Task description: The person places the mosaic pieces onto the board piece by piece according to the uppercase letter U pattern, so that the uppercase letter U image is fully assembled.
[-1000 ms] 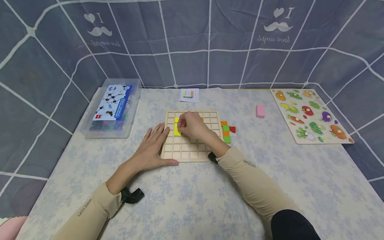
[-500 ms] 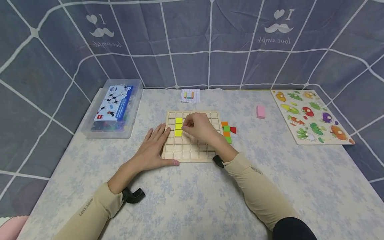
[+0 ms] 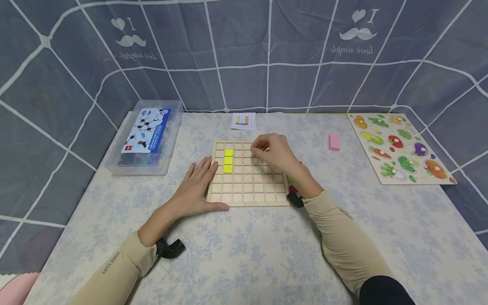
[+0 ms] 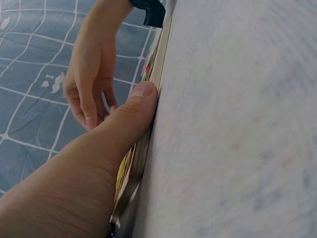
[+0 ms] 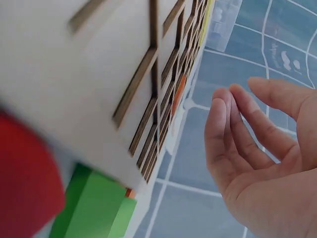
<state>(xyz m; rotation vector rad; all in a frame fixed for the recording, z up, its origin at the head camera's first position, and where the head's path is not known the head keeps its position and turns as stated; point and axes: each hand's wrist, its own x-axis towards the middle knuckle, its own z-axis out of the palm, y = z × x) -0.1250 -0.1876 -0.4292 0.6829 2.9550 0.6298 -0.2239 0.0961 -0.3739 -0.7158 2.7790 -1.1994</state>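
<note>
A wooden grid board lies on the table, with a column of three yellow square tiles in its left part. My left hand rests along the board's left side, fingers spread and thumb at the near edge. Above the board's far right part hovers my right hand, its fingers loosely bent. The right wrist view shows a gap between thumb and fingertips and nothing held. An orange tile sits in the grid close by, mostly hidden by the hand in the head view.
Green blocks and a red piece lie beside the board's right edge, partly under my right forearm. Behind the board is a pattern card. A plastic box, a pink block and a vegetable puzzle board stand around.
My right hand has moved right, from beside the yellow tiles to the board's far right part, leaving all three yellow tiles uncovered. My left hand has stayed in place.
</note>
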